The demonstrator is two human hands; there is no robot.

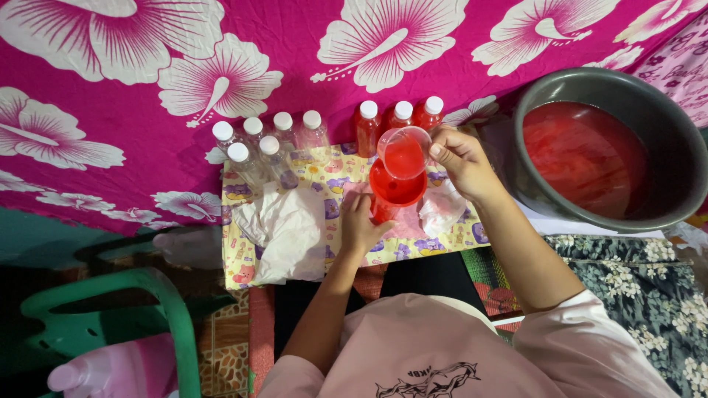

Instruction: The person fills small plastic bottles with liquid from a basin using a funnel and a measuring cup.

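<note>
The right hand (459,158) grips a small clear cup (404,153) of red liquid and tips it over a red funnel (397,189), while the left hand (361,221) clasps the bottle (381,212) under it; I judge this the filling step, and the next move needs a slow, steady pour. The work lies on a patterned cloth (243,250) spread low down, with capped empty bottles (267,144), three red filled bottles (398,118) and a grey basin (612,147) of red liquid nearby.

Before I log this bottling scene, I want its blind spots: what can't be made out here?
- Bottle under the red funnel, head view: hidden by the funnel and the left hand; its fill level cannot be told.
- Grey basin: its right rim is cut off by the frame edge; the red liquid hides its depth.
- Clear cup: the right hand covers its far side.
- Pink object, bottom left: blurred and cut off.
</note>
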